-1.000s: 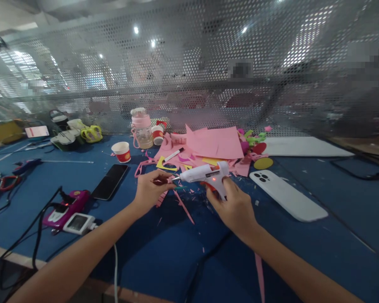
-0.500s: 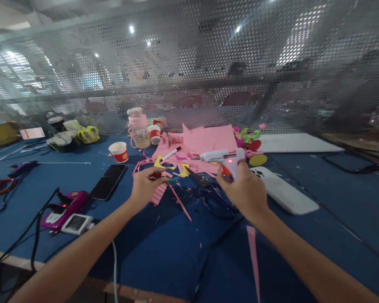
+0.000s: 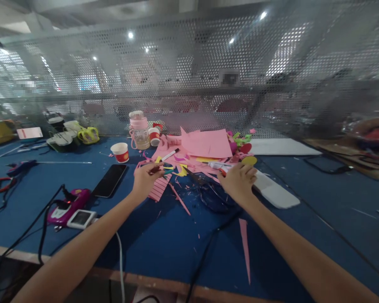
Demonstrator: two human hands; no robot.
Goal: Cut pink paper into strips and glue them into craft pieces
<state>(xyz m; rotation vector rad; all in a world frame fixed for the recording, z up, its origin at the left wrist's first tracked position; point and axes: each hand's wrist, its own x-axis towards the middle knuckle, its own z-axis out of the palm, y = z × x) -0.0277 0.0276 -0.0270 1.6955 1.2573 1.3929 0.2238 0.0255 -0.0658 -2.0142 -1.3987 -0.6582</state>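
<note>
My left hand (image 3: 144, 182) is closed in a pinch above the paper scraps. A small dark brown-red piece shows at its fingers, and a thin teal piece (image 3: 168, 171) sticks out beyond the fingertips; I cannot make out what they are. Over on the right, a white glue gun with an orange trigger (image 3: 220, 166) lies low on the pink scraps. My right hand (image 3: 238, 183) is at its rear, fingers apart and loosened from the handle, which the hand partly hides. Scissors with dark blue handles (image 3: 213, 195) rest between the hands.
Pink sheets (image 3: 205, 143), a marker (image 3: 169, 155) and yellow cutouts lie behind the hands. A paper cup (image 3: 120, 152), pink-lidded bottle (image 3: 139, 132) and black phone (image 3: 110, 180) are left. A purple power strip (image 3: 68, 206) has cords. A white phone-like slab (image 3: 276, 191) lies right.
My right hand has lowered the glue gun from the air onto the scraps, and its fingers have loosened. My left hand keeps its pinch in nearly the same place.
</note>
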